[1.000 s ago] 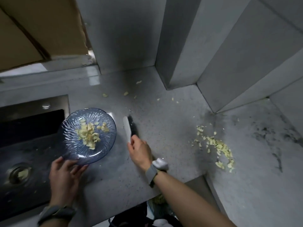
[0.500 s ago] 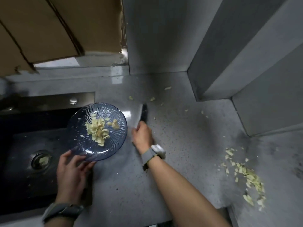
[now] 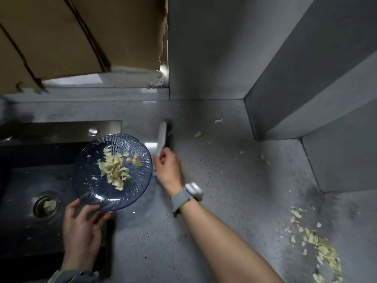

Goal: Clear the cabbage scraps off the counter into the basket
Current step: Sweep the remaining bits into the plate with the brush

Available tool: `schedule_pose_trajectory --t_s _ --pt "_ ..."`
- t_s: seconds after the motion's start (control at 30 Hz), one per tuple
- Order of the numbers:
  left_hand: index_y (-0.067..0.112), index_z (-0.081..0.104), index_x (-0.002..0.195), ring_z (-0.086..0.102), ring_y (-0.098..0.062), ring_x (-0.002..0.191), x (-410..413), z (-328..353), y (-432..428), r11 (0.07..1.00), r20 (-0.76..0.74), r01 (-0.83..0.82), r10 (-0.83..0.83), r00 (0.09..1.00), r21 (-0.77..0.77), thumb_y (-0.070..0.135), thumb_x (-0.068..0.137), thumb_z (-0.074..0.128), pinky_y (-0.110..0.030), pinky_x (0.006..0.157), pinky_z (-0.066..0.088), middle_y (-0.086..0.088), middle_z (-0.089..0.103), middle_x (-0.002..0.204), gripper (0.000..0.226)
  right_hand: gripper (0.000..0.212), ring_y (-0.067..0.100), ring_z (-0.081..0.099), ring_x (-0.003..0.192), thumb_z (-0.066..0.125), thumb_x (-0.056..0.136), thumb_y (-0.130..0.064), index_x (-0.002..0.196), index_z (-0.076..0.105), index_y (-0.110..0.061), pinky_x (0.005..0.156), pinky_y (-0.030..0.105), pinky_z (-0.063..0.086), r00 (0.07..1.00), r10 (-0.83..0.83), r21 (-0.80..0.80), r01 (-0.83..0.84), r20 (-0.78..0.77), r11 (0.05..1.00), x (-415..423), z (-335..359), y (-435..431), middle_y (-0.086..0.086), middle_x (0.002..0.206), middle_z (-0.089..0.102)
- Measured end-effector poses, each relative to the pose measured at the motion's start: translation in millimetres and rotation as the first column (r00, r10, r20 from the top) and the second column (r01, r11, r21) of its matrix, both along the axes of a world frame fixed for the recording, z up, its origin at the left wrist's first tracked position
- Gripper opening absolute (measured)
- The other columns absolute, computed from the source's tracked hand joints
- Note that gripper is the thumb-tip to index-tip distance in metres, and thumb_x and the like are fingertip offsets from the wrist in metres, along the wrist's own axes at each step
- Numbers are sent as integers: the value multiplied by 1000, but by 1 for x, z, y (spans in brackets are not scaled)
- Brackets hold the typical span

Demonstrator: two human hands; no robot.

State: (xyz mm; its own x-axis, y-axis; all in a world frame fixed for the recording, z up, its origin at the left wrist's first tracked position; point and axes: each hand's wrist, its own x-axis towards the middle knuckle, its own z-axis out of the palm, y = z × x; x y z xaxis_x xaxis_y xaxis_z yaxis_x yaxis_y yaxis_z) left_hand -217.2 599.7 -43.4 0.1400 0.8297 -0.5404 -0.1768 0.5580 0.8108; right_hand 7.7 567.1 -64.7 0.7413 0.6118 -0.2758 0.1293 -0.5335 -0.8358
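You're gripping the blue glass plate (image 3: pixel 95 180) of cabbage bits by its near rim in your left hand (image 3: pixel 81 231) over the sink (image 3: pixel 24 231) edge, your right hand (image 3: pixel 169 170) fingers are clenching a knife (image 3: pixel 163 137) on the bench (image 3: pixel 224 190), and cabbage scraps (image 3: pixel 316 242) are lying far right.

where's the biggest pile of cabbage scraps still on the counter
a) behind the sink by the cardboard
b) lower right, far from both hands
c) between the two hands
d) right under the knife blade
b: the largest pile of cabbage scraps lies at the counter's lower right, well away from the left hand and right hand.
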Motion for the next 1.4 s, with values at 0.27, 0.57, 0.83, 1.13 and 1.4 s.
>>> schedule_pose_trajectory --t_s 0.27,0.57,0.83,1.13,1.4 --pt "35 67 92 74 -13 67 -3 8 16 999 -29 -28 28 999 -16 -10 90 47 -33 61 64 8 75 87 49 21 36 72 73 57 91 -34 80 45 -22 67 47 61 998 35 -162 -43 -54 986 29 -7 43 15 92 71" --pt "37 67 90 73 -12 63 35 2 14 998 -41 60 -61 997 -16 -12 87 47 -30 59 61 14 76 83 53 22 2 64 42 60 96 -33 78 50 -27 35 20 46 886 -464 -188 459 23 868 70 -21 -100 -6 65 68" --pt "34 63 92 72 -15 59 49 -4 9 991 -41 116 -118 992 -62 -14 88 44 -29 57 61 5 73 69 52 21 23 69 55 61 96 -25 78 50 -21 47 37 56 901 -432 22 433 -38 901 82 12 -78 3 70 66" --pt "33 63 88 70 -15 49 59 5 2 976 -61 216 -217 974 -13 -18 90 43 -26 51 59 3 73 64 55 18 41 72 91 53 91 -10 97 64 3 78 51 60 932 -347 -195 322 -108 926 151 3 35 26 100 72" --pt "32 66 90 67 -11 49 74 6 -12 961 -50 275 -275 960 -16 -16 93 44 -28 52 60 1 72 64 53 19 19 65 38 53 99 -19 92 61 -2 33 22 45 751 -623 -86 622 -219 779 110 -1 -82 13 62 70"
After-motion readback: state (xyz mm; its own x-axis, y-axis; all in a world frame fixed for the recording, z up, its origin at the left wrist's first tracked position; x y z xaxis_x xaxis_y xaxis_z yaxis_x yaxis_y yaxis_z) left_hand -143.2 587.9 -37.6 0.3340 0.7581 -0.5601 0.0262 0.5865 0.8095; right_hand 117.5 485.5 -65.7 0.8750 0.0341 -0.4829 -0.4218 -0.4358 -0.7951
